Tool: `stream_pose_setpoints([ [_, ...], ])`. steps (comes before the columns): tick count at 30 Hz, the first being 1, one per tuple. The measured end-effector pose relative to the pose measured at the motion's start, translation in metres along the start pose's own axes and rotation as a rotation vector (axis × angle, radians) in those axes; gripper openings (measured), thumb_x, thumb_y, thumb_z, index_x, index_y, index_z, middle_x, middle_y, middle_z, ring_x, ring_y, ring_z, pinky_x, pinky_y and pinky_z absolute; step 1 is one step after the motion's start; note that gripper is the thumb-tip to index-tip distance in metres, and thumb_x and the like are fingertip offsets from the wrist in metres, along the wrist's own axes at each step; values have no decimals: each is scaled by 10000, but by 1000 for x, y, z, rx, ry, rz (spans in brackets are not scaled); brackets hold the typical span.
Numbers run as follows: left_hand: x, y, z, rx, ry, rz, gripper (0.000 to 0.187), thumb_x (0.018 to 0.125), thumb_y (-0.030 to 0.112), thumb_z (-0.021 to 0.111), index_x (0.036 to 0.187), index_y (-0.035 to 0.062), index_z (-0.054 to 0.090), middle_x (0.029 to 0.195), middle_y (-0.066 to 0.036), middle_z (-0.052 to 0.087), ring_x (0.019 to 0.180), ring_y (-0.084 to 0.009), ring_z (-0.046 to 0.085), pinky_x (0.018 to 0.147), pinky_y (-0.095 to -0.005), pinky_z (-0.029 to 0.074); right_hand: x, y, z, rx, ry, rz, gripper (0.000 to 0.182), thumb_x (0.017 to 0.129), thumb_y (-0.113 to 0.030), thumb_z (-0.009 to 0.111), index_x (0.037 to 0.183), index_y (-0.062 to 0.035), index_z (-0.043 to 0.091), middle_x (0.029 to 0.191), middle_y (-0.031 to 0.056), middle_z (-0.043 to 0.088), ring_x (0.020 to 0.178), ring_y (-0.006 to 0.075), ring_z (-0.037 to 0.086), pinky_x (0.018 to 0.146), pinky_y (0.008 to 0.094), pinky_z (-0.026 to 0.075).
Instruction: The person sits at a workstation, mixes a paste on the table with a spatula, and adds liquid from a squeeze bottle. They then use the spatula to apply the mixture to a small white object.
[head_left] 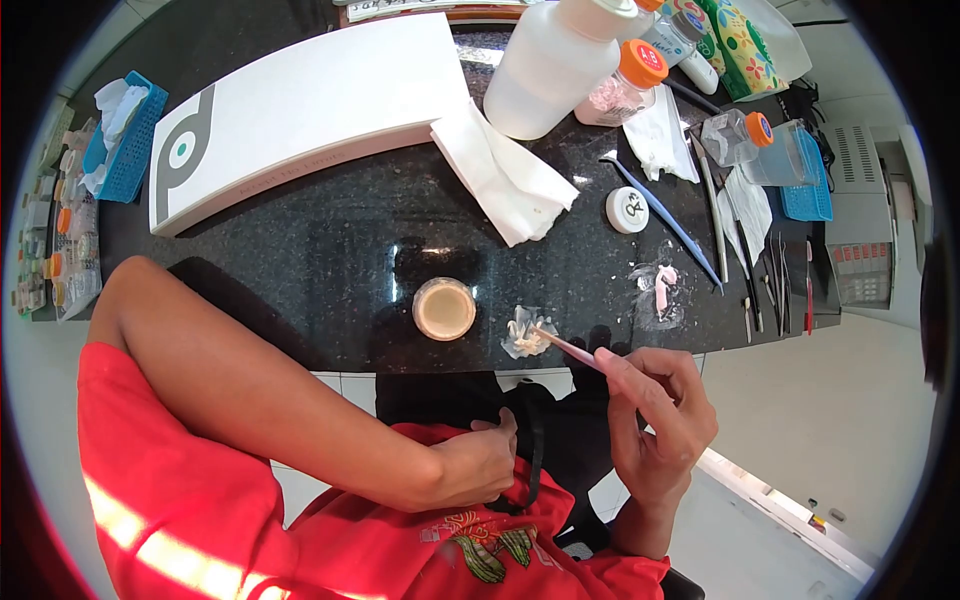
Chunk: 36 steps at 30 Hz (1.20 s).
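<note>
- Cream-coloured paste (525, 333) lies in a small rough heap near the front edge of my dark speckled counter (330, 260), with something pale and filmy about it.
- My slim pinkish tool (574, 350) slants down to it, its far end at the heap. I take this to be the working of the paste with the tip; whether I'm stirring, gathering or just touching it, I can't tell.
- My right hand (662, 415) grips the tool between thumb and fingers, well back from the tip. As I judge it, the next move calls for a light, steady pinch and a low tip, since a heavy push could smear the heap or drag it toward the edge.
- My left hand (478, 465) lies in my lap against my red shirt (380, 545), its fingers curled partly out of sight; I can't tell whether it grasps anything.
- Just left of the paste sits a round cup (444, 309) with a tan inside. Liquid or set, I can't make out.
- To the right, a pink lump (664, 287) lies amid pale smears, with a marked white lid (627, 210) and a blue tool (668, 222) beyond.
- Farther off, the top of my big white bottle (552, 70) is cut off by the frame, and the small print along the white box (310, 110) is hard to read.
</note>
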<state>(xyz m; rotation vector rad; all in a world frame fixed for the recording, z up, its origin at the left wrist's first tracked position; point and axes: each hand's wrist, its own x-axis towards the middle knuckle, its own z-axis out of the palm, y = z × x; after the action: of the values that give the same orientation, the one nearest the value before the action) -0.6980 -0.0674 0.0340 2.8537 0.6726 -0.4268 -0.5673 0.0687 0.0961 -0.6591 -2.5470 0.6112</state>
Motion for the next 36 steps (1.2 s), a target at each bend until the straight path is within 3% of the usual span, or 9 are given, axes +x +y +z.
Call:
stream_pose_setpoints([
  [10,-1,-2,-1,-6,16,1,309,910,213,551,1021,-29,708,880,-120,691,824,-268,665,1023,-505,477,-7,-5,4,12,-42,42,546,676,142,718,1165,-95,768,921,71,642,625,139,614,536,255,478],
  [21,0,0,1,-9,34,-3,326,915,224,544,1014,-41,704,883,-126,693,814,-271,666,1009,-503,484,-15,-2,8,-23,-3,-24,561,632,102,740,1144,-124,781,948,74,690,779,196,659,585,273,518],
  [36,0,0,0,-23,-2,26,308,917,218,545,990,-22,724,893,-113,684,811,-270,659,1014,-513,483,-21,-4,14,-27,26,5,577,637,92,768,1161,-147,782,959,74,665,770,191,641,577,272,506],
])
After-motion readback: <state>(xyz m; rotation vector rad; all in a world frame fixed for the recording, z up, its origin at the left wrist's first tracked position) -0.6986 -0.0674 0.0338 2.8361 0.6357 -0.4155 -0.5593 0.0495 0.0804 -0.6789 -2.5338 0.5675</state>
